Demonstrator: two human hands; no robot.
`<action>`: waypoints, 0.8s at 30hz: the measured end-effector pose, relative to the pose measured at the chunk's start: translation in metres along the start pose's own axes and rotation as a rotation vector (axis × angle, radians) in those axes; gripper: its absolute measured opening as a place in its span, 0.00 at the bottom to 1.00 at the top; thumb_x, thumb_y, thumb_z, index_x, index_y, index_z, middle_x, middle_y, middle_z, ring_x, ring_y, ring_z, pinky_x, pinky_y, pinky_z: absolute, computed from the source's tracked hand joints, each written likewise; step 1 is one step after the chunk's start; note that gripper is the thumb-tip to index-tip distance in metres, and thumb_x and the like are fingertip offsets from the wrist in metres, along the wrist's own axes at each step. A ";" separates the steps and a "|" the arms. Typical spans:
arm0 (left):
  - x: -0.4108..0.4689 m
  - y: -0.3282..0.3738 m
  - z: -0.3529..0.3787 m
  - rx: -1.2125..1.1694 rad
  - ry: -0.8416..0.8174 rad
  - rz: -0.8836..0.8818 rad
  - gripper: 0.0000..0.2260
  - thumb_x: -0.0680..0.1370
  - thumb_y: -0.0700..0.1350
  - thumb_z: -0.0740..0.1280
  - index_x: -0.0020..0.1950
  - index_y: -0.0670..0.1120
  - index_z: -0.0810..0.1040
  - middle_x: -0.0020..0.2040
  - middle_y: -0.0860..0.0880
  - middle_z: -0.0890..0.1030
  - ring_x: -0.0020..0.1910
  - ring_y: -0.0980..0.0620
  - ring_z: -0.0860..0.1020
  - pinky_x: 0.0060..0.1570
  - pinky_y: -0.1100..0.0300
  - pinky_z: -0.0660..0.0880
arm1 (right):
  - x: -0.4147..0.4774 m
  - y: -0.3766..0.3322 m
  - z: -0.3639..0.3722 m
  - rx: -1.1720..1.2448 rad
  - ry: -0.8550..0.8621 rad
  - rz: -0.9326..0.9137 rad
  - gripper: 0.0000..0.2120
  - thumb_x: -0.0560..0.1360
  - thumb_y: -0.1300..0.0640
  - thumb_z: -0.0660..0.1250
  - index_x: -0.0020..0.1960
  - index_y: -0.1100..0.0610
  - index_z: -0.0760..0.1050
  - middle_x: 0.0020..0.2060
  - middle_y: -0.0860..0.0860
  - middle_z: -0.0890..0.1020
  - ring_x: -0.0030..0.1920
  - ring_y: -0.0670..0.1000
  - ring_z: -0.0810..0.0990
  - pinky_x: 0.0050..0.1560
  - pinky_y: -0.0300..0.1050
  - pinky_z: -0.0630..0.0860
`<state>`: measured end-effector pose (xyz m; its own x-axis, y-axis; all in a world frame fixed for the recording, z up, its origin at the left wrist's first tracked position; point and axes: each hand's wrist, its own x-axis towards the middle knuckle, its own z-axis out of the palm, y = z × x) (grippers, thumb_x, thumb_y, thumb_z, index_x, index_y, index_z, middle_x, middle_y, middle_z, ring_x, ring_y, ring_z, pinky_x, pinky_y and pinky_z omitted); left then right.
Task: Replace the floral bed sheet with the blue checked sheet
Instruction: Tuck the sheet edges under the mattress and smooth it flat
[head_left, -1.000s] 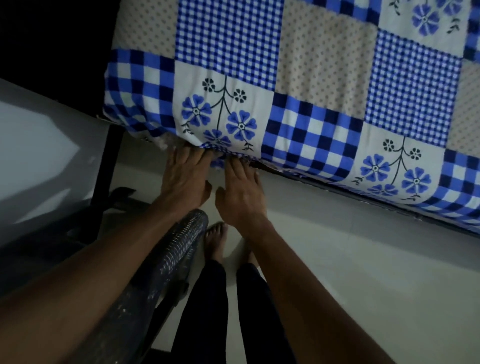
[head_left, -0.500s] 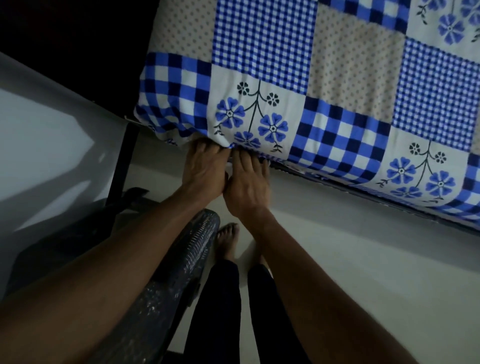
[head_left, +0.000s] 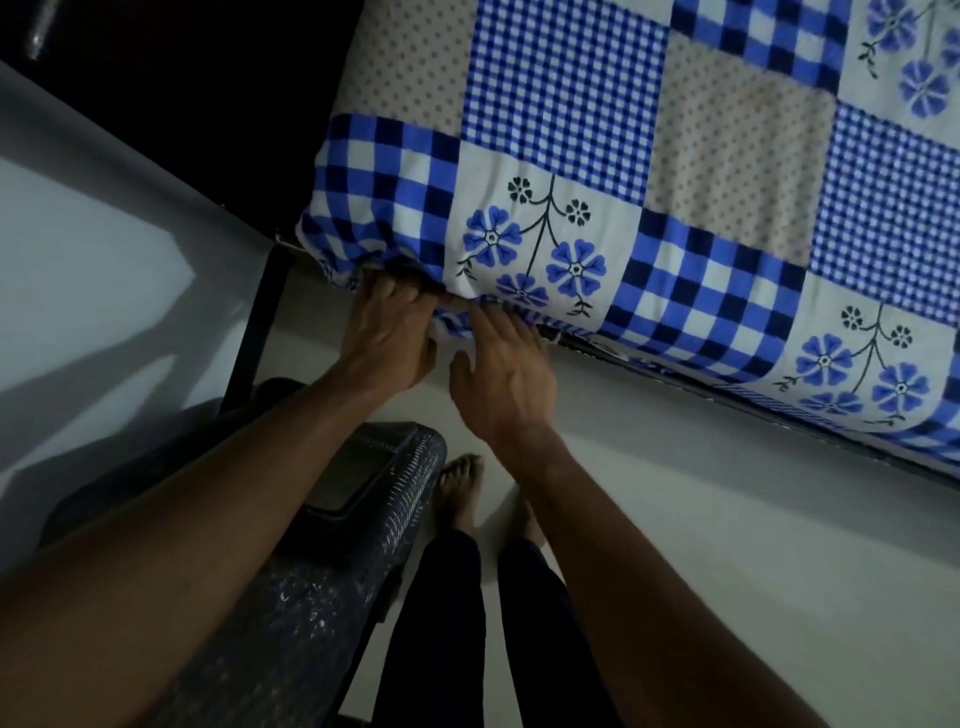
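- A dim room with a pale floor (head_left: 701, 545). A dark bed frame (head_left: 257, 322) stands at upper left, and the blue checked sheet (head_left: 571, 104) covers the bed's top and wraps over its near edge. No floral sheet is in view.
- Your left hand (head_left: 389, 332) is curled into a bunch of the sheet at the near corner, with its fingertips buried in the fabric.
- Your right hand (head_left: 501, 379) is flat with its fingers straight. The tips touch the sheet's lower fold just beside the left hand, and it holds nothing.
- If you pull the bunch hard, the sheet may drag off the far side of the bed, which lies outside this view.
- If you let go before the gathered corner is pushed well under, it will likely spring back out.
- Reaching deep under the edge could pinch your fingers against the frame.
- A dark speckled object (head_left: 363, 519) sits beneath your left forearm, close to your bare feet (head_left: 460, 488). In this low light, a sideways step could catch on it.
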<state>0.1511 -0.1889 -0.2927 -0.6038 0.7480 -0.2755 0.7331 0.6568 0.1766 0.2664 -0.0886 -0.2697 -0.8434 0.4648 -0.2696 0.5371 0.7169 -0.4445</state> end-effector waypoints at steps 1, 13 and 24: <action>0.003 0.001 -0.001 -0.003 -0.028 -0.012 0.28 0.69 0.46 0.75 0.68 0.50 0.75 0.67 0.46 0.75 0.65 0.40 0.70 0.69 0.43 0.65 | 0.002 -0.003 0.004 0.013 -0.006 -0.036 0.27 0.76 0.52 0.63 0.75 0.56 0.67 0.71 0.53 0.74 0.71 0.56 0.70 0.73 0.58 0.64; -0.012 -0.025 0.006 0.056 0.027 0.039 0.31 0.67 0.46 0.74 0.69 0.45 0.72 0.67 0.45 0.74 0.67 0.40 0.69 0.70 0.43 0.65 | 0.017 -0.030 0.009 0.060 -0.116 0.015 0.27 0.77 0.52 0.62 0.75 0.54 0.66 0.72 0.53 0.72 0.74 0.57 0.66 0.76 0.61 0.58; -0.026 -0.042 0.000 -0.126 0.060 -0.007 0.27 0.69 0.40 0.74 0.68 0.41 0.74 0.67 0.42 0.75 0.67 0.40 0.72 0.67 0.44 0.70 | 0.044 -0.044 0.009 0.105 -0.239 0.101 0.23 0.76 0.50 0.64 0.71 0.51 0.71 0.68 0.53 0.77 0.69 0.58 0.73 0.74 0.59 0.62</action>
<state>0.1367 -0.2361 -0.2931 -0.6290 0.7453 -0.2210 0.6860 0.6659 0.2933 0.2055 -0.1045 -0.2692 -0.7716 0.3866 -0.5051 0.6248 0.6093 -0.4882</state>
